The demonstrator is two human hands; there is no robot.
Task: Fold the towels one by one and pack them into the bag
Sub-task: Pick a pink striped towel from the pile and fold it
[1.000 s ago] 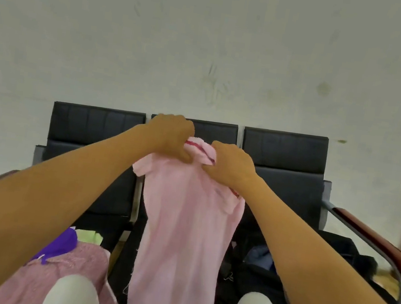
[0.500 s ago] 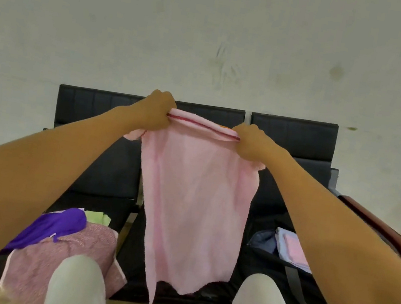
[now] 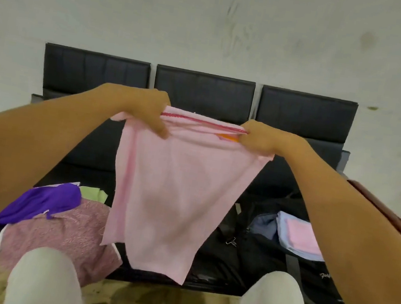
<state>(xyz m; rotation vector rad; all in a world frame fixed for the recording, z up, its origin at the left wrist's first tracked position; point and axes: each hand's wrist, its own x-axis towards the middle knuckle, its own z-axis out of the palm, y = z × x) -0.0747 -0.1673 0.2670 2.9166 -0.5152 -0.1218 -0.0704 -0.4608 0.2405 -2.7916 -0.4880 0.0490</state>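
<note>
I have both hands, left (image 3: 146, 110) and right (image 3: 261, 140), pinching the pink towel's (image 3: 176, 187) top corners; uneven tension could skew the fold.

My feed is evenly lit and fairly bright, with soft, diffuse light and no glare. The pale grey plaster wall (image 3: 214, 18) shows its smudges clearly. Shadows are faint; only the black padded bench (image 3: 203, 92) seats read dark and lose detail. Wide-angle distortion bows the bench top and stretches the bare forearms at both lower corners. The far right edge is smeared with motion blur, and the whole picture is slightly soft.
</note>
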